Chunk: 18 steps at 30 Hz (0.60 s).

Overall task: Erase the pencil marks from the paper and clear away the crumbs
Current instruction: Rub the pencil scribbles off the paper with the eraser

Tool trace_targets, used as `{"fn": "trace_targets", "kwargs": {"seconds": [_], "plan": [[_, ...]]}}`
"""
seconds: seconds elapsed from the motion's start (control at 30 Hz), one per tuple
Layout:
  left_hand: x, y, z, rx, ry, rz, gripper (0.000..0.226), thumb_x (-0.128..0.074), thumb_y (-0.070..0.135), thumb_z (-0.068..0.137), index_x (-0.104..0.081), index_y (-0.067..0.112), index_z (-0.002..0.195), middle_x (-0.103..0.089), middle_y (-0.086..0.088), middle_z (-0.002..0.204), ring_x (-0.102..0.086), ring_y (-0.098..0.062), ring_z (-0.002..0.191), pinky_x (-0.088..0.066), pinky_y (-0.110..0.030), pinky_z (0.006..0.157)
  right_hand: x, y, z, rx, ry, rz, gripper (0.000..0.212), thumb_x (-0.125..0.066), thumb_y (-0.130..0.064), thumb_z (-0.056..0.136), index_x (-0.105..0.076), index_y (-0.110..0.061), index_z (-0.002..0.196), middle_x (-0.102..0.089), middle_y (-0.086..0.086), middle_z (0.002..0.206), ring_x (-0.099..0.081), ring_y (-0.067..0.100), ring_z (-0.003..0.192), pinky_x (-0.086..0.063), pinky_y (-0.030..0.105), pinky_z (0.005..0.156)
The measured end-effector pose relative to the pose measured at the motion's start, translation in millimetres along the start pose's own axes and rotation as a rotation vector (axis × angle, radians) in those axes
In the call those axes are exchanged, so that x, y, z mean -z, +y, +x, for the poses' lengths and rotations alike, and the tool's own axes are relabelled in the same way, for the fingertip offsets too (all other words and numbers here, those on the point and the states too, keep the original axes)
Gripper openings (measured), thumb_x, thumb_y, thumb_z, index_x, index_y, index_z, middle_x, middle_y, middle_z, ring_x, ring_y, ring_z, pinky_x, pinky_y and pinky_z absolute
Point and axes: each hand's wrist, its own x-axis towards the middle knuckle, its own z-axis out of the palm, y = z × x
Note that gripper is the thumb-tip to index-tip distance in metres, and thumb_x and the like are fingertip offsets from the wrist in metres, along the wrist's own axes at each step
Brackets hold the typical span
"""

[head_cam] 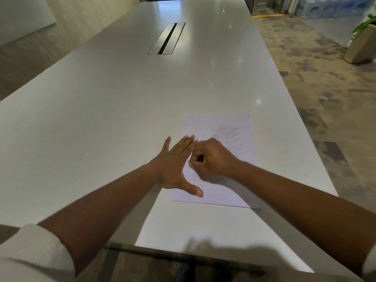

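While the left hand (175, 165) lies flat with its fingers (184, 142) straight and spread, thumb out, pinning the left edge of the paper (221, 192) to the white bench (101, 119), the right hand (211, 157) sits on the sheet just beside it, curled into a fist. Its fingers are closed tight, perhaps round an eraser, though blur hides what they hold. Grey pencil marks (232, 137) lie just beyond the right knuckles. The paper rests near the bench's right edge.
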Motion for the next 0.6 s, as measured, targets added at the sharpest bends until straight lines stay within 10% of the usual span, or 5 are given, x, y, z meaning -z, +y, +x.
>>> {"fn": "trace_targets", "kwargs": {"seconds": [0.6], "plan": [[1.0,1.7,-1.4,0.016,-0.016,0.026,0.157,-0.048,0.106,0.048,0.022,0.021,0.160,0.031,0.008,0.167,0.036,-0.002,0.147,0.018,-0.059,0.121,6.1,-12.2,-23.0,0.087,-0.212,0.030,0.009,-0.071,-0.013,0.074,-0.072,-0.013,0.065,-0.068,-0.004,0.067,-0.063,0.010,0.061,-0.048,0.022,0.059]]}}
